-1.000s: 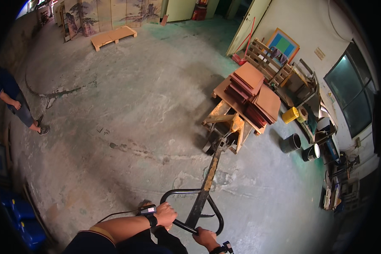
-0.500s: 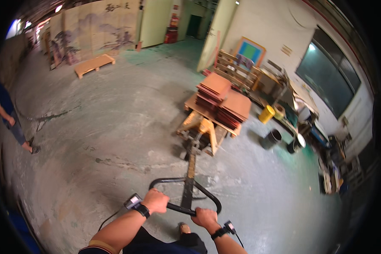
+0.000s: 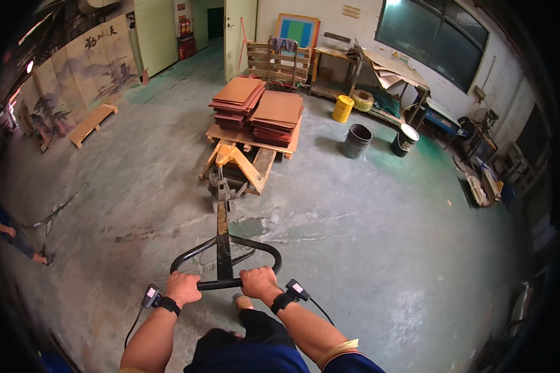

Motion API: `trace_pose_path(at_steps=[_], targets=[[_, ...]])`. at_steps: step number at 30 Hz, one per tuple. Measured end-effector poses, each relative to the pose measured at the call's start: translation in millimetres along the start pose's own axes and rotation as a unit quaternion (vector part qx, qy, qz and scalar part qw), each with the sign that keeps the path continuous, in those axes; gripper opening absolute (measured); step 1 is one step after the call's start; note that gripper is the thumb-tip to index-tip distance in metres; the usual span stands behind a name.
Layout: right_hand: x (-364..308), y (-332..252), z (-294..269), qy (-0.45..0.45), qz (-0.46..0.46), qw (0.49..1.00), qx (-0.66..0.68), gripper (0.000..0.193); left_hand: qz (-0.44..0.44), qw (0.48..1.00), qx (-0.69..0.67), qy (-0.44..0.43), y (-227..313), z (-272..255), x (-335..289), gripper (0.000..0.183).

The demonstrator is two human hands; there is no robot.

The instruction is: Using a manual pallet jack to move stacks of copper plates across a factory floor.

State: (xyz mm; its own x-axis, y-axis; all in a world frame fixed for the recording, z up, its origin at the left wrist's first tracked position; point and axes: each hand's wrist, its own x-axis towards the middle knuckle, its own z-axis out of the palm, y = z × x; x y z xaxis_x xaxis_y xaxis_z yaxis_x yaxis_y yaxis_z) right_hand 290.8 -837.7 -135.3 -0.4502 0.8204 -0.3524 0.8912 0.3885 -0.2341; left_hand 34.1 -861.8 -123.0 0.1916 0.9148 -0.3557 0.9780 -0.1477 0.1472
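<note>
From where I stood, the L hand (image 3: 183, 288) was clamped on the L end of the near crossbar of the black loop handle (image 3: 223, 258), fingers curled round it, tips mostly hidden. The R hand (image 3: 259, 281) had the bar's R part the same way, fingers closed round it, knuckles up. Bare bar showed b/w the two. Each wrist wore a blk strap w/ a small box and cable: L wrist box (image 3: 150, 296), R wrist box (image 3: 298, 290). A tan shoe (image 3: 244, 301) showed just below the bar.

The handle's worn shaft ran straight out to a yellow pallet jack (image 3: 228, 155), dead ahead on the grey-green concrete floor (image 3: 354, 248). Its frame stood at the near side of a wooden pallet (image 3: 285, 149), partly under it. On the pallet sat two stacks of reddish-brn sheets, side by side: L stack (image 3: 238, 91), R stack (image 3: 277, 110), edges a bit uneven.

R of the load, well apart from the hands: yellow bucket (image 3: 342, 109), dark bucket (image 3: 357, 141), blk bucket w/ white rim (image 3: 405, 140). Behind it, nr the wall, an upright slatted pallet (image 3: 274, 65) w/ a blue-green framed panel (image 3: 297, 31). Far L: a low wooden platform (image 3: 93, 124) by a painted folding screen (image 3: 74, 68). Another person (image 3: 9, 230) was at the L edge, mostly cut off.
</note>
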Motion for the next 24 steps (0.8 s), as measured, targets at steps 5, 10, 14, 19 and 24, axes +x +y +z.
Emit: trace_pose_path(at_steps=[5,10,14,19,24], targets=[[-28.0,20.8,-32.7,-0.002,-0.022,1.000,0.015,0.024,-0.001,1.000,-0.027,0.009,35.4,-24.6,-13.1,0.023],[-44.6,49.8,-65.7,-0.019,-0.044,0.999,0.011,0.025,-0.014,1.000,-0.014,0.015,73.9,-58.7,-17.7,0.023],[-64.1,81.5,-108.9,-0.041,-0.077,0.996,0.033,0.023,-0.025,0.999,-0.022,0.014,116.0,-88.1,-25.4,0.020],[-98.3,136.5,-159.2,-0.060,-0.126,0.989,0.055,0.020,-0.022,1.000,-0.008,0.002,179.0,-112.6,-27.6,0.016],[-114.1,229.9,-192.1,-0.049,-0.168,0.982,0.072,0.018,-0.061,0.998,-0.020,0.012,271.3,-138.5,-9.4,0.009]])
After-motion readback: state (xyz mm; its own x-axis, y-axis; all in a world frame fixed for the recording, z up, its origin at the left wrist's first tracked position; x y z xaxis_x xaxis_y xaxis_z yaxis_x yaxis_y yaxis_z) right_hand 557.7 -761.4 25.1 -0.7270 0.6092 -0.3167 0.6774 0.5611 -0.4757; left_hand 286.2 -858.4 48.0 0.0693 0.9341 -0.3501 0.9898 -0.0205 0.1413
